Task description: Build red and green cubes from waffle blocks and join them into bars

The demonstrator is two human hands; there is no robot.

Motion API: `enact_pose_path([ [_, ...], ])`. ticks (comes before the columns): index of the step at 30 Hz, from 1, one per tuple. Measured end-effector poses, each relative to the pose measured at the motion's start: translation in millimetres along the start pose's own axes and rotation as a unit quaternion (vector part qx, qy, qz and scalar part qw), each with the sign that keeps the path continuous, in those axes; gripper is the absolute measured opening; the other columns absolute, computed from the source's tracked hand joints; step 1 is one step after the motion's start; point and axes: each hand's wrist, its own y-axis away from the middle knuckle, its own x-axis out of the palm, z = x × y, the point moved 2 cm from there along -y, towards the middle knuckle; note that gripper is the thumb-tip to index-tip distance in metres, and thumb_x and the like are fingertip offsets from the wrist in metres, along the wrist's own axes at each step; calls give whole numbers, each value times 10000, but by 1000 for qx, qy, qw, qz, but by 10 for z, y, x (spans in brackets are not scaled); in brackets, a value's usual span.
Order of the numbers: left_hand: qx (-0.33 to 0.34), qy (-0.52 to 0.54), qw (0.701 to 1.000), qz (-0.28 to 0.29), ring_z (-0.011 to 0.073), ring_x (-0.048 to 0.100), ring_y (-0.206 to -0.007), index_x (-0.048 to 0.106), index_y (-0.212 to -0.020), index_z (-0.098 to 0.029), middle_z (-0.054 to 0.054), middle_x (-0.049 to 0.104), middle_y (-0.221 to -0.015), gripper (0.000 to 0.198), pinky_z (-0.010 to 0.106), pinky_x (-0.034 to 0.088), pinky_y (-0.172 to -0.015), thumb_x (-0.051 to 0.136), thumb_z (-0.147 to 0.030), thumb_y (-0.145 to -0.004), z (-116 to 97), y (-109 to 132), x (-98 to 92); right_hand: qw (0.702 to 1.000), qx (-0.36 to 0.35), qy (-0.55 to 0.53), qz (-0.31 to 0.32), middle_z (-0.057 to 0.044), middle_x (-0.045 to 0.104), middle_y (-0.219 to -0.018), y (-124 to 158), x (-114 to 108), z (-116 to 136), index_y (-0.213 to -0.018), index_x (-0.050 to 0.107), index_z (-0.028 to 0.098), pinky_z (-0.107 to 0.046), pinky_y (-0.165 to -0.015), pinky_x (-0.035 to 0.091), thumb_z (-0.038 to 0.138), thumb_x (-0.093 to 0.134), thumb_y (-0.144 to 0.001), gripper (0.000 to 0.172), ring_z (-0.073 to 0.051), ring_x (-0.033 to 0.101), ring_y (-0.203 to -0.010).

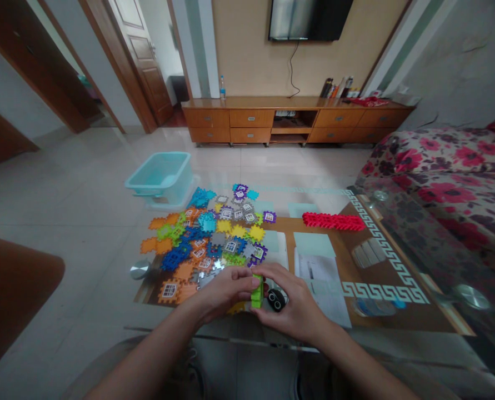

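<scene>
**Glass table (347,258) by a tiled floor (84,183): both hands closed on a lime-green block at the near edge**

The lime-green block (256,291) is held at about the middle of the table's near edge, and that closeness is the main risk. Only fingertips grip it, so a slip could drop it on the glass or over the edge to the floor. If it is made of several toothed pieces, as it seems, uneven pressure from the two sides could spring them apart or skew the teeth. A small black round object (276,300) with white rings shows just behind the block, within the curve of the right hand; whether it is held or lies on the glass cannot be told, but a careless turn could knock it. The heap of coloured tiles (238,231) spreads from the far left corner to the near edge, and a sideways sweep of the left wrist could scatter its nearest pieces.

The left hand (226,289) reaches in from the near left, fingers bent, tips clamped on the block's upper left side. The right hand (295,300) arches like a C, forefinger at the block's top and thumb at its lower end. Both forearms cross the near edge and converge.
</scene>
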Motion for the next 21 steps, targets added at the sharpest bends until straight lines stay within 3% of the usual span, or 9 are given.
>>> enact_pose_path([
  [8,-7,1,1000,24,172,663,-811,749,-965,-108,104,716,-885,348,291,491,-795,811,-378,-754,12,6,-14,1000,0,9,9,-58,664,-1247,1,-9,31,-1334,544,303,-453,-1011,541,168,741,-740,640,-247,619,-1173],
  [21,0,-3,1000,0,172,639,-823,745,-937,-110,100,705,-886,358,298,465,-807,844,-374,-716,14,6,-6,1000,-20,23,8,-71,660,-1264,0,17,10,-1356,523,291,-456,-1025,526,165,735,-753,651,-249,609,-1189],
])
